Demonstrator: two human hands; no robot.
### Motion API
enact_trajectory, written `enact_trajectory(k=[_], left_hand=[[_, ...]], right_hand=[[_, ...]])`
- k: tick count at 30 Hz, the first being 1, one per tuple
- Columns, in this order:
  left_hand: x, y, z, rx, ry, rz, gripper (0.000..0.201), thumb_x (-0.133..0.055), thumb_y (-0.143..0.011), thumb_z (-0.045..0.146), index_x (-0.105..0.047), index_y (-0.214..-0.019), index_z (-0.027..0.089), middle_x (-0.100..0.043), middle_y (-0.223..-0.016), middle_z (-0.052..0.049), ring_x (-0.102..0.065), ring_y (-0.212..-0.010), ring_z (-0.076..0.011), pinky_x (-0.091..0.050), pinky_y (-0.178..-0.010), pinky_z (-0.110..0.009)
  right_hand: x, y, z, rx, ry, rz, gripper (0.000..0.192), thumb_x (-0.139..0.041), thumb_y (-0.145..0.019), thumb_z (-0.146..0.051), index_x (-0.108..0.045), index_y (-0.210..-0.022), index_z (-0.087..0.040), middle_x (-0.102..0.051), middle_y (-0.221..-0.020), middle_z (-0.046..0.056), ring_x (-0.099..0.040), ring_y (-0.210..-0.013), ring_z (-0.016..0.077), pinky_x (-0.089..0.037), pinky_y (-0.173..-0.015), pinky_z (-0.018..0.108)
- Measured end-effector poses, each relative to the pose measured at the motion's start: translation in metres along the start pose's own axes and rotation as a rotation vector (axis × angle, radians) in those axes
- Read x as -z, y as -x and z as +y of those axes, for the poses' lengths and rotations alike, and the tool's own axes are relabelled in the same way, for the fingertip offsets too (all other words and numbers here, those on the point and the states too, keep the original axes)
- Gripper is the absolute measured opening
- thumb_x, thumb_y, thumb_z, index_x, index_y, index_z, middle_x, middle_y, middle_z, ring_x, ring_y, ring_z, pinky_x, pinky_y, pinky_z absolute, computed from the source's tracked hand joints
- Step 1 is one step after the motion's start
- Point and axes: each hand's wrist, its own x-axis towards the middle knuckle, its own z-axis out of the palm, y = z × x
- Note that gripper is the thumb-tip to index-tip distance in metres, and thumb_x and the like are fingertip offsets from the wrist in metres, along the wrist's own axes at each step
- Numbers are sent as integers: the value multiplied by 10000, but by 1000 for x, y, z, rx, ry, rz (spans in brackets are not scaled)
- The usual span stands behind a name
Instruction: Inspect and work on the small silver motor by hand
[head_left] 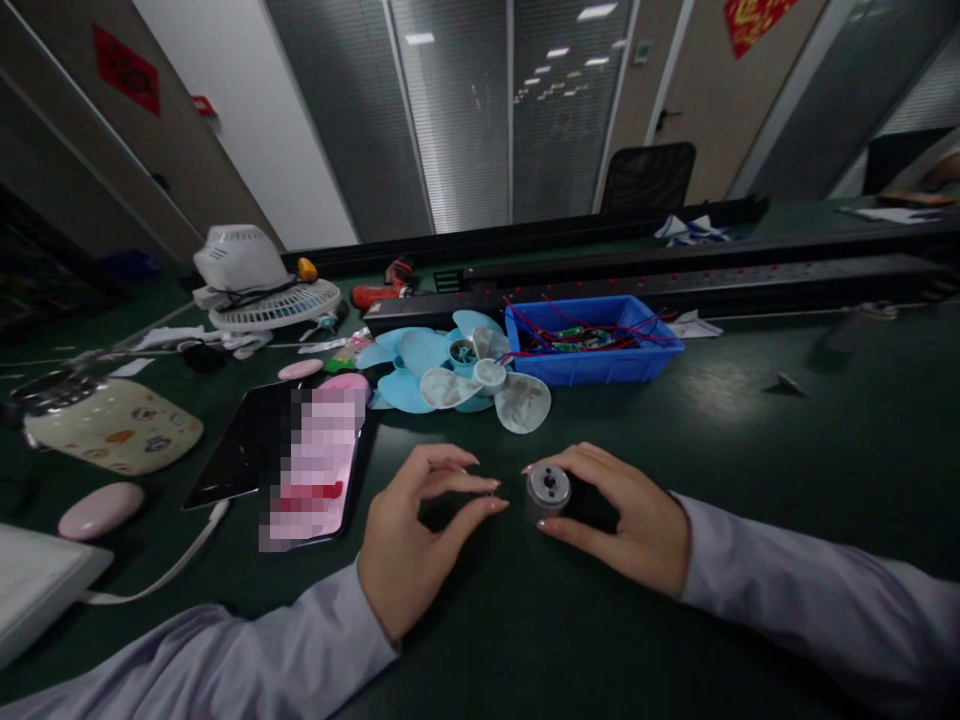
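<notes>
My right hand [611, 510] is closed around a small silver metal cylinder [549, 487], which looks like a small motor. Thumb and fingertips press on its sides, and its round top face, with a dark centre hole and smaller holes, points up. Left of it, my left hand [424, 520] makes a pinch, thumb and index fingertip almost meeting. A tiny thing seems to sit between those tips, too small to name. A short gap separates the left fingertips from the cylinder.
Blue and whitish fan blades [465, 370] lie beyond my hands, beside a blue bin [600, 365] of wires and circuit boards. Leftward are a phone [319, 470], a black tablet [240, 440], a cream jar [112, 425] and a white fan [247, 265]. A red drill [386, 285] lies farther back.
</notes>
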Motion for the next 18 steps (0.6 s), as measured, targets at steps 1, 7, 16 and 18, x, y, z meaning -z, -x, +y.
enact_trajectory(k=[1,7,16,18], left_hand=[[-4,0,2,-47,34,63,307,-706,-777,176,-504,-1003,225,-717,-858,-1,-682,-859,-186,-507,-835,-366],[-31,-6,13,-287,206,187,347,-659,-782,40,-473,-990,246,-699,-858,4,-585,-973,-184,-466,-864,-368],[-37,-14,20,-302,107,123,284,-631,-813,89,-505,-1016,243,-685,-909,-4,-579,-949,-186,-441,-860,-363],[-35,-14,20,-312,84,97,274,-630,-811,95,-542,-1017,252,-663,-935,-10,-575,-950,-191,-443,-847,-362]], right_hand=[[0,0,0,4,-4,1,279,-649,-820,-320,-575,-1065,-209,-642,-967,50,-579,-891,208,-459,-801,363],[1,-1,0,27,-16,-8,271,-661,-815,-286,-562,-1051,-197,-632,-947,47,-567,-868,200,-449,-777,350],[1,0,0,41,9,9,222,-652,-819,-270,-566,-1004,-181,-611,-889,48,-554,-831,194,-446,-761,343],[1,0,0,43,-1,2,213,-648,-821,-254,-569,-1008,-187,-611,-889,46,-555,-839,194,-445,-765,341]])
